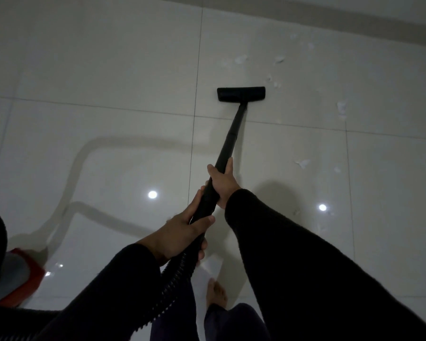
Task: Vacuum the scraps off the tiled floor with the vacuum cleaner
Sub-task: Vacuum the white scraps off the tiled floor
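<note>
A black vacuum wand [233, 134] slants up the middle of the view to a flat black floor head [241, 94] resting on the glossy white tiled floor [108, 70]. My right hand [223, 184] grips the wand higher up. My left hand [182, 233] grips its lower end, where the ribbed black hose [172, 284] joins. White paper scraps [241, 59] lie beyond and to the right of the head. A larger scrap [341, 110] sits to the right, and another scrap [303, 163] lies nearer.
The red and grey vacuum body [17, 276] stands at the lower left with a loop of hose above it. A wall base [330, 18] runs along the top right. My bare foot [215, 295] is on the floor below my hands. Ceiling lights reflect off the tiles.
</note>
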